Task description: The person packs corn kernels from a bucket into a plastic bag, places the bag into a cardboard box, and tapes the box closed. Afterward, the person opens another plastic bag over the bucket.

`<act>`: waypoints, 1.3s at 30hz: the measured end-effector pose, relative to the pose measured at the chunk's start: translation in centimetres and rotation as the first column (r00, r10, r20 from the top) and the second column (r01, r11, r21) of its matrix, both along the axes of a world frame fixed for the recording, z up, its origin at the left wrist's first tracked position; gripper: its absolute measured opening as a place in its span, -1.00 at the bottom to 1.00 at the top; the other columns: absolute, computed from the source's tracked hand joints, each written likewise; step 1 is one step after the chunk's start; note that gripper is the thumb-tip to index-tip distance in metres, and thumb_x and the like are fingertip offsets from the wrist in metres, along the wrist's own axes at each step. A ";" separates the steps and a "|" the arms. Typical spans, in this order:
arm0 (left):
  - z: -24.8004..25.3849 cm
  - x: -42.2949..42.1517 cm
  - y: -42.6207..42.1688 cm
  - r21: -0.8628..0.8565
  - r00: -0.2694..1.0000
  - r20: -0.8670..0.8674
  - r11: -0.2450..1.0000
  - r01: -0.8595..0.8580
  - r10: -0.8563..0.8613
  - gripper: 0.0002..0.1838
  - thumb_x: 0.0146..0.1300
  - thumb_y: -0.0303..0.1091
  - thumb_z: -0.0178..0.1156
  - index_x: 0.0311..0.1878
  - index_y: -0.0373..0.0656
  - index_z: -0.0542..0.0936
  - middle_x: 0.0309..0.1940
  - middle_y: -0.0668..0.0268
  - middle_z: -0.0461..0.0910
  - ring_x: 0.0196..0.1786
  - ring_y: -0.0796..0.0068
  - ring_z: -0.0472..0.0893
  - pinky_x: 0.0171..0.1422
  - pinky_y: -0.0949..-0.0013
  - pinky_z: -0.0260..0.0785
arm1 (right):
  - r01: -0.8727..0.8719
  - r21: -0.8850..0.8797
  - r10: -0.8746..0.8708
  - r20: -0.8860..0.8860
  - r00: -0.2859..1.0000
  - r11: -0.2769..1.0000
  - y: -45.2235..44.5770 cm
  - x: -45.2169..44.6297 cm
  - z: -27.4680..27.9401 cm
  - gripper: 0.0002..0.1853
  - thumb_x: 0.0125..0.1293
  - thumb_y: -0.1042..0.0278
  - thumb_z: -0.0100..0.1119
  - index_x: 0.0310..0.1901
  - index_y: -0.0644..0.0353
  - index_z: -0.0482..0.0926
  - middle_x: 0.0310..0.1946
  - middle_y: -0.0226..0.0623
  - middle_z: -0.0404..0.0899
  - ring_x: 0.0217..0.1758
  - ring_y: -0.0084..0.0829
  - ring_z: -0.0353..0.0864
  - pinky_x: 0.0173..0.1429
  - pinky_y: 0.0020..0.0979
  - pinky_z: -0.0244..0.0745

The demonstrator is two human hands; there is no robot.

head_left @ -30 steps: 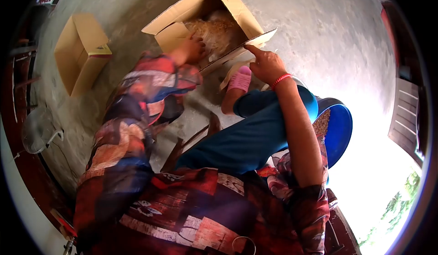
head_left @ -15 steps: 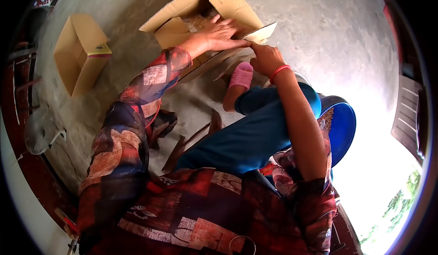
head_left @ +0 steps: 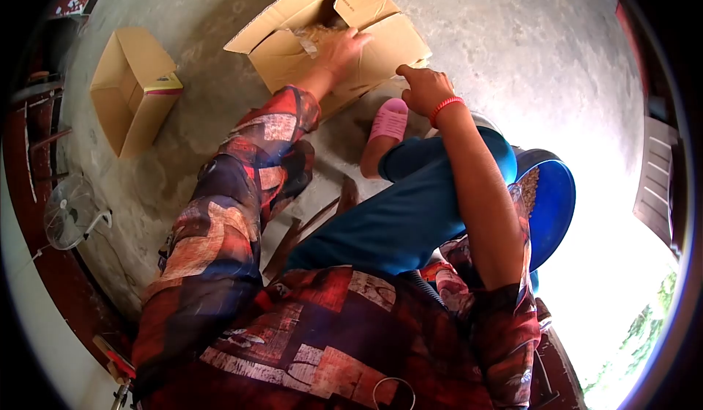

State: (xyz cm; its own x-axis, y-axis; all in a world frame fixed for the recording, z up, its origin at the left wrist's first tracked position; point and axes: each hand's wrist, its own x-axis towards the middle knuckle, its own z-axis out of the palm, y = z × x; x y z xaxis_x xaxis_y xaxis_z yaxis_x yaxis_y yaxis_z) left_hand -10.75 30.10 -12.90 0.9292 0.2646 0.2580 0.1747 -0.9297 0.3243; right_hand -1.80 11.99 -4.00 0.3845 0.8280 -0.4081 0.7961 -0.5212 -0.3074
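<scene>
My left fingers (head_left: pixel 356 37), spread, gripping nothing, lie across the cardboard box's (head_left: pixel 293 14) slanting near flap (head_left: pixel 395 47); my half-curled right hand (head_left: pixel 430 93) is beside its right corner, hold unclear.

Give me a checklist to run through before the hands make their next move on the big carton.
1. Left hand at the near flap: ok.
2. All flaps folded in: not ok, the far flap stands open.
3. Right hand gripping the carton: cannot tell.
4. Contents settled below the rim: cannot tell, mostly hidden.
5. Pink slipper out from under the carton: ok.
</scene>
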 end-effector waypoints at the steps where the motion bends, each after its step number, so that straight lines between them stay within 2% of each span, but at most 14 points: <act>1: 0.0 -0.4 -0.8 -0.013 0.999 0.016 0.999 -0.034 0.034 -0.75 0.14 -0.34 -0.02 -0.10 0.06 0.52 -0.33 0.21 0.45 -0.32 0.15 0.51 -0.31 0.18 0.36 | 0.001 0.002 -0.001 0.001 1.000 1.000 0.0 0.0 -0.1 -0.65 0.01 0.42 -0.07 -0.09 0.02 0.39 -0.24 -0.09 0.55 -0.09 -0.14 0.51 0.03 -0.18 0.28; 7: 0.2 -2.8 -1.0 -0.204 0.984 0.169 0.975 0.083 -0.048 -0.75 -0.03 -0.53 0.00 -0.26 -0.14 0.57 -0.28 0.21 0.50 -0.20 0.19 0.51 -0.15 0.26 0.38 | 0.035 -0.022 -0.035 -0.010 0.999 0.999 0.3 -0.3 0.6 -0.49 0.01 0.44 -0.08 0.09 -0.06 0.31 -0.19 -0.09 0.53 -0.07 -0.15 0.50 0.04 -0.18 0.29; 12: 1.4 -3.6 -0.1 -0.280 0.973 0.115 0.933 0.227 -0.202 -0.75 -0.08 -0.59 -0.01 -0.30 -0.18 0.57 -0.31 0.23 0.51 -0.19 0.22 0.50 -0.09 0.30 0.37 | -0.172 -0.151 0.177 0.021 0.984 0.973 1.9 -1.4 -1.1 -0.19 -0.02 0.52 -0.05 0.31 -0.23 -0.05 -0.21 -0.01 0.52 -0.11 -0.10 0.52 -0.05 -0.19 0.38; 18: 1.9 -3.4 0.2 -0.311 0.962 0.097 0.910 0.273 -0.256 -0.69 -0.10 -0.54 0.04 -0.20 -0.16 0.55 -0.21 0.23 0.51 -0.12 0.22 0.48 -0.03 0.30 0.36 | -0.123 -0.207 0.118 -0.034 0.992 0.971 4.9 -2.1 -3.0 -0.21 0.03 0.57 -0.08 0.31 -0.23 -0.07 -0.04 -0.02 0.45 0.02 -0.09 0.45 0.06 -0.21 0.34; 22: 8.4 -3.0 3.9 -0.014 0.910 0.406 0.996 -0.086 0.084 -0.56 -0.10 -0.47 0.10 -0.03 -0.12 0.48 -0.05 0.19 0.45 -0.05 0.21 0.47 0.01 0.27 0.34 | -0.118 -0.177 0.118 -0.012 0.993 0.977 4.7 -1.7 -4.4 -0.21 0.06 0.59 -0.10 0.31 -0.26 -0.09 0.14 -0.07 0.29 0.18 -0.14 0.31 0.18 -0.26 0.26; 24: 9.8 -2.6 7.0 0.202 0.831 0.501 0.900 -0.386 0.244 -0.60 0.04 -0.30 0.06 0.01 -0.11 0.45 -0.10 0.12 0.48 -0.07 0.10 0.48 0.01 0.19 0.33 | -0.120 -0.241 0.113 -0.044 0.993 0.963 5.0 -1.6 -4.3 -0.20 0.07 0.59 -0.10 0.31 -0.28 -0.11 0.18 -0.08 0.23 0.23 -0.16 0.26 0.20 -0.28 0.23; 25: 9.0 -2.7 8.0 0.206 0.831 0.502 0.900 -0.384 0.240 -0.60 0.04 -0.30 0.06 0.01 -0.11 0.45 -0.10 0.12 0.48 -0.07 0.10 0.48 0.01 0.19 0.33 | -0.078 -0.284 0.058 -0.077 0.995 0.956 5.1 -1.5 -4.4 -0.40 0.21 0.32 -0.30 0.30 -0.32 -0.07 0.20 -0.12 0.21 0.24 -0.17 0.25 0.25 -0.26 0.13; 26: 8.1 -2.9 8.6 0.027 0.889 0.235 0.911 -0.411 0.394 -0.60 0.12 -0.20 -0.03 0.03 -0.12 0.43 -0.13 0.09 0.50 -0.09 0.05 0.48 0.01 0.16 0.32 | -0.038 -0.331 0.002 -0.109 0.994 0.943 5.3 -1.5 -4.3 -0.55 0.35 0.05 -0.51 0.29 -0.35 -0.03 0.22 -0.15 0.20 0.25 -0.18 0.23 0.29 -0.23 0.04; 27: 8.1 -3.1 8.4 -0.137 0.882 -0.069 0.871 -0.471 0.466 -0.58 0.20 -0.10 -0.12 0.04 -0.12 0.41 -0.17 0.05 0.52 -0.11 0.01 0.48 0.02 0.13 0.31 | -0.034 -0.327 -0.002 -0.110 0.994 0.944 5.4 -1.5 -4.6 -0.55 0.35 0.05 -0.51 0.29 -0.35 -0.03 0.22 -0.15 0.20 0.25 -0.18 0.23 0.29 -0.23 0.04; 28: 7.7 -3.2 7.6 -0.270 0.928 0.042 0.898 -0.347 0.371 -0.47 0.25 0.04 -0.30 0.00 -0.18 0.43 -0.27 -0.03 0.53 -0.16 -0.03 0.50 -0.03 0.10 0.31 | -0.068 -0.299 0.054 -0.053 0.997 0.952 5.4 -1.7 -5.1 -0.40 0.21 0.32 -0.31 0.30 -0.34 -0.08 0.18 -0.12 0.24 0.23 -0.17 0.27 0.25 -0.26 0.13; 29: 7.4 -3.3 6.9 -0.459 0.901 -0.291 0.779 -0.427 0.323 -0.45 0.26 0.10 -0.25 0.08 -0.13 0.41 -0.01 0.10 0.46 0.08 0.19 0.43 0.15 0.28 0.23 | -0.103 -0.274 0.108 0.003 0.994 0.956 5.3 -1.7 -5.5 -0.18 0.07 0.60 -0.10 0.32 -0.34 -0.13 0.15 -0.10 0.29 0.20 -0.16 0.30 0.20 -0.28 0.23; 31: 4.8 -3.6 5.1 -0.471 0.827 -0.551 0.775 -0.421 0.114 -0.51 0.25 0.07 -0.19 0.00 -0.09 0.47 -0.04 0.14 0.49 0.02 0.21 0.46 0.11 0.29 0.25 | -0.108 -0.302 0.104 -0.028 0.994 0.947 5.5 -1.6 -4.5 -0.18 0.07 0.58 -0.11 0.32 -0.34 -0.14 0.13 -0.09 0.31 0.19 -0.16 0.32 0.20 -0.28 0.24; 34: -0.1 -5.0 2.8 -0.288 0.974 -0.170 0.937 -0.196 0.152 -0.62 0.20 -0.09 -0.05 -0.07 -0.14 0.52 -0.02 0.18 0.46 0.02 0.19 0.44 0.09 0.29 0.28 | -0.115 -0.316 0.104 -0.050 0.993 0.942 5.4 -1.8 -3.6 -0.20 0.08 0.55 -0.10 0.32 -0.33 -0.12 0.10 -0.09 0.34 0.16 -0.17 0.35 0.19 -0.27 0.25; 39: 0.4 -5.5 3.5 -0.261 0.973 -0.168 0.945 -0.198 0.158 -0.60 0.12 -0.12 0.07 0.00 -0.07 0.46 -0.04 0.21 0.48 0.00 0.17 0.46 0.04 0.27 0.31 | -0.005 -0.110 -0.011 -0.147 0.989 0.994 5.6 -0.5 -3.8 -0.48 0.09 0.32 -0.06 0.15 0.03 0.22 -0.04 0.01 0.44 0.04 -0.13 0.44 0.07 -0.25 0.33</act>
State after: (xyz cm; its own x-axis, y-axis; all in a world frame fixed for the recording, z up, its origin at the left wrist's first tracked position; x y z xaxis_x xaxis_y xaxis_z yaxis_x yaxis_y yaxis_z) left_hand -16.23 33.57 -12.54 0.8822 0.4705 0.0198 0.3924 -0.7577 0.5215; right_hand -2.29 17.56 -7.83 0.3160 0.7737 -0.5491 0.7446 -0.5609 -0.3617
